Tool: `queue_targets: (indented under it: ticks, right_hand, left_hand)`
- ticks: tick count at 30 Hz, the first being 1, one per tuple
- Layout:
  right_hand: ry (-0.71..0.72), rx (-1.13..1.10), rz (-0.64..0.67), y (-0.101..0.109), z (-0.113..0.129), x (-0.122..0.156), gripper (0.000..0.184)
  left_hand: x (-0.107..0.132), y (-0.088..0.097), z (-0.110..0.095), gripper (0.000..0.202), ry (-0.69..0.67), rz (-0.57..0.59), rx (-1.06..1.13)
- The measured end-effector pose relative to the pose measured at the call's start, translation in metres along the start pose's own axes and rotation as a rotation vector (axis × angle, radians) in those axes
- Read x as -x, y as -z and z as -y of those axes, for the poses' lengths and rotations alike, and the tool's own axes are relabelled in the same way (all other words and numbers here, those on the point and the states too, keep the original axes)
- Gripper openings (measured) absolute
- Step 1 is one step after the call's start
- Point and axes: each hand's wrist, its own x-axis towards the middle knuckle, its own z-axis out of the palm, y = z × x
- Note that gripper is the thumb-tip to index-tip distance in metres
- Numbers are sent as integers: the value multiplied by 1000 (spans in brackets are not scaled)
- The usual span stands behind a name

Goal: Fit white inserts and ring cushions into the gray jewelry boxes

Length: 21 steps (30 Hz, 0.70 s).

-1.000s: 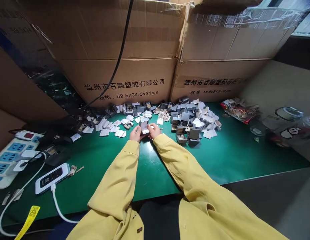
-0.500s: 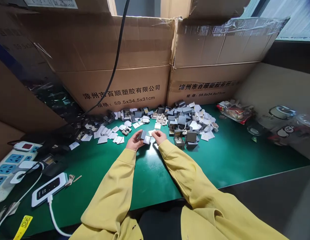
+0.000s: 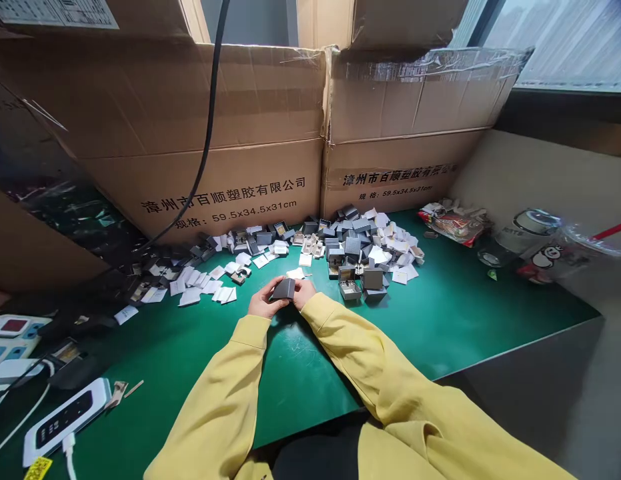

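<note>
A small dark grey box [image 3: 283, 289], like a jewellery box, sits between my two hands above the green table. Its left side is gripped by the fingers of my left hand [image 3: 264, 300]. My right hand [image 3: 304, 293] closes on the box's right side, with its fingertips partly hidden behind it. Just beyond the hands lies a white piece [image 3: 295, 273]. Open grey boxes [image 3: 349, 285] stand to the right of my right hand. Farther left, white cards [image 3: 190, 296] are scattered on the table.
A heap of grey boxes and white pieces [image 3: 390, 243] lies against the cardboard boxes [image 3: 230, 180]. At right are a red snack bag [image 3: 455, 223] and clear plastic cups [image 3: 525, 233]. A white device with a cable [image 3: 65, 420] and a power strip [image 3: 13, 340] lie left.
My right hand has come left and nearer, onto the grey box. The box has turned, showing its dark top instead of its white inside. The camera view has shifted somewhat to the right.
</note>
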Motion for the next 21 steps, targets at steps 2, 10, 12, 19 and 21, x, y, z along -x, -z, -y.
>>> queue_targets:
  ticks: [2,10,12,19,21]
  right_hand:
    - [5,85,-76,-2,4,3,10]
    - [34,189,-64,-1,20,17,35]
    - [145,191,51,3,22,20,48]
    - [356,233,-17,49,39,23,38]
    - [394,247,-38,74,50,24,35]
  left_hand:
    - [0,-1,0,67,4,-33,-7]
    - [-3,2,0,76,47,-78,73]
    - [-1,1,-2,78,72,-66,130]
    - [-9,-37,-22,80,60,21,185]
    - [-20,-59,-32,75,8,59,131]
